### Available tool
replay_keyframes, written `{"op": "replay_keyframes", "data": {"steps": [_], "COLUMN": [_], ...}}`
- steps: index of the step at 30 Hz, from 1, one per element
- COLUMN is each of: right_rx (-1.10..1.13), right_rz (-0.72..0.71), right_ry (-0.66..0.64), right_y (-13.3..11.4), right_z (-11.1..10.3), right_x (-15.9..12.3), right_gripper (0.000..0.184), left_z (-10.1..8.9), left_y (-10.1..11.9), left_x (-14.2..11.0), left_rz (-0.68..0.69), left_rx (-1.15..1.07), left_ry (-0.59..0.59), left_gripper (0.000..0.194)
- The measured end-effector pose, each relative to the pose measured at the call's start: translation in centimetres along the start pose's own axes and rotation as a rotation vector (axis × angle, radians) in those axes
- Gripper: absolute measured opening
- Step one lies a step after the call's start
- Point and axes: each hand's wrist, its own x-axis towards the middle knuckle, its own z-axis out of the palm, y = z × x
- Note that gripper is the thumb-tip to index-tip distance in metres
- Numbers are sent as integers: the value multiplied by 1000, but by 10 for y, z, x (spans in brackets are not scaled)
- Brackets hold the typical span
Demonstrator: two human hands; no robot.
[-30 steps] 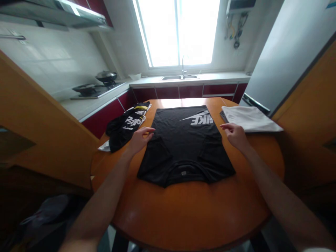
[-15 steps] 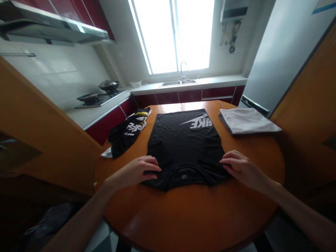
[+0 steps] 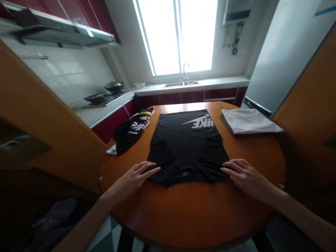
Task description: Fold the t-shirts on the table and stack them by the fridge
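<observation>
A black T-shirt [image 3: 187,145] with a white printed logo lies spread flat, its collar towards me and the print upside down at the far end. Both sleeves are folded inward over the body. My left hand [image 3: 140,175] rests at the shirt's near left shoulder, fingers stretched out and apart over the fabric edge. At the opposite shoulder is my right hand [image 3: 243,173], its fingers also extended and touching the cloth's edge. Neither hand grips anything.
On the round wooden table [image 3: 194,213], a crumpled pile of black, white and yellow clothes [image 3: 132,131] lies at left. Folded white and grey cloth [image 3: 250,120] sits at right. Beyond are a counter with a sink [image 3: 181,84], a stove [image 3: 105,99] and a fridge [image 3: 278,56].
My fingers have straightened and spread at both shoulders of the shirt. The near collar and shoulder edge looks slightly farther from me. The whole view has shifted a little.
</observation>
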Motion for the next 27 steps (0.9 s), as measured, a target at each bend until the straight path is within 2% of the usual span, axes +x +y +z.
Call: {"op": "replay_keyframes", "data": {"steps": [4,14,20,27], "right_rx": [-43,-25,57,173], "right_rz": [-30,-24,-15,-46], "right_ry": [-12,15,55,46], "right_y": [1,5,8,9], "right_z": [0,-1,-1,-9], "right_x": [1,-5,-3,2], "right_gripper": [32,28,22,21], "left_z": [5,16,23,17], "left_y": [-5,-19,-20,-21], "left_x": [-1,-7,-8,-10], "left_rz": [31,108,106,78], "left_rx": [-27,-172,-313,-441], "left_ry": [12,193,263,202], "left_gripper": [75,28,24,26]}}
